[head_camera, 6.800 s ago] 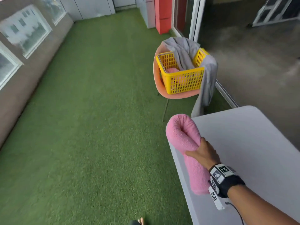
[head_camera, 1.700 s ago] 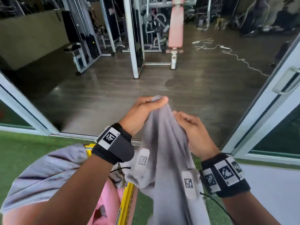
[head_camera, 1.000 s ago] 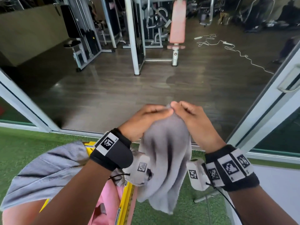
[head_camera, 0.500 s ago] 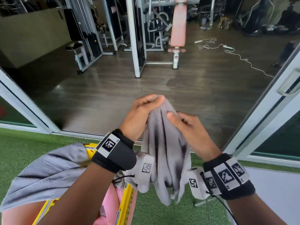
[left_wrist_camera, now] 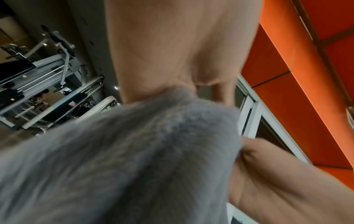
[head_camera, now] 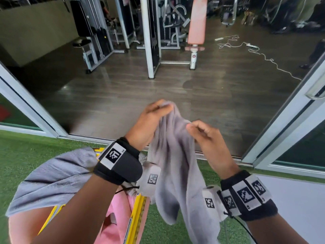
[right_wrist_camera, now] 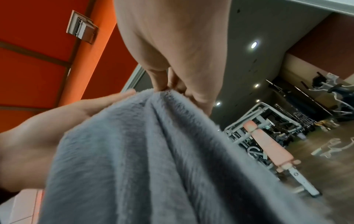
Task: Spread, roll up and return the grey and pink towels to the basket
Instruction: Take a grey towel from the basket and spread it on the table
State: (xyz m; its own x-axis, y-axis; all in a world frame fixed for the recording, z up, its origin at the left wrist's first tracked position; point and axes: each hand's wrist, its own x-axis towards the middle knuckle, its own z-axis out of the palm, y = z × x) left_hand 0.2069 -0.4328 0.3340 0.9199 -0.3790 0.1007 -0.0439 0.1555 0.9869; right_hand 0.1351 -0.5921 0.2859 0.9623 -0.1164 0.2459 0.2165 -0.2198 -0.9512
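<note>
You held the grey towel (head_camera: 177,166) up just to the right of the yellow basket (head_camera: 136,217), its length hanging down. Your left hand (head_camera: 149,124) pinched its top edge with curled fingers, and your right hand (head_camera: 209,141) pinched the same edge right beside it. A pink towel (head_camera: 117,219) lay inside the basket, and another grey cloth (head_camera: 52,180) draped over the basket's left rim.

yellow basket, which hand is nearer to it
Left. The left hand grips the grey towel up above the yellow basket. The right hand pinches the same towel further right, over the green turf.
</note>
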